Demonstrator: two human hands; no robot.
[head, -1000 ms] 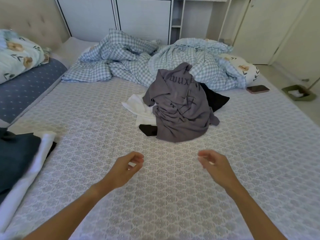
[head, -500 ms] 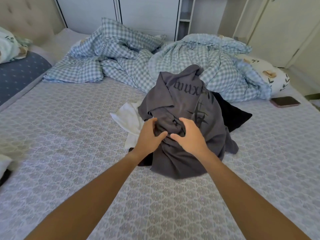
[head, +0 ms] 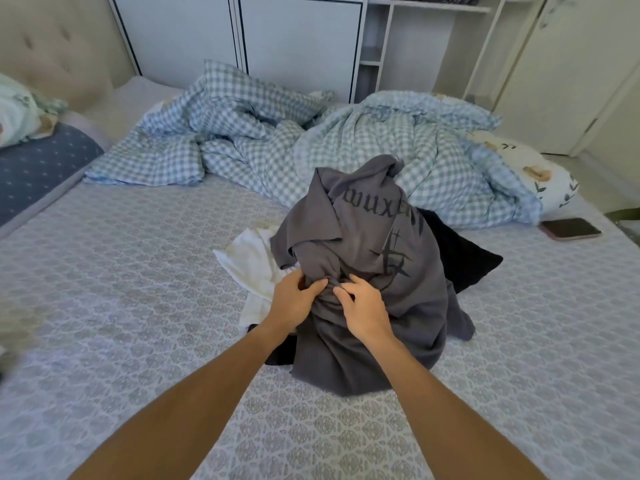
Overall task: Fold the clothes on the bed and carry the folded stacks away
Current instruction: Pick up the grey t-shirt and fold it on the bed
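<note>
Both hands meet on the near face of the grey shirt [head: 367,282], which sits heaped on top of the clothes pile in the middle of the bed [head: 138,306]. The left hand [head: 294,301] has its thumb and fingers curled into a bunched fold of the grey cloth, and the right hand [head: 363,311] pinches the same ridge of cloth just beside it. Gripping so close together looks like a way to gather a handful and lift the shirt clear of the pile, so it can be spread flat on the open stretch of bed nearer the person than the shirt. A white garment [head: 251,265] pokes out from under the shirt on its left side, and a black garment [head: 460,258] shows from under it on the right and at its near left edge; both are partly covered, so they would likely shift when the shirt is pulled. Beyond the shirt lies a rumpled checked duvet [head: 242,147], and a phone [head: 569,228] rests on the bed to the shirt's right, well apart from it. No basket or bin shows anywhere; the shelves [head: 370,60] far beyond the shirt are too dim to tell what they hold.
</note>
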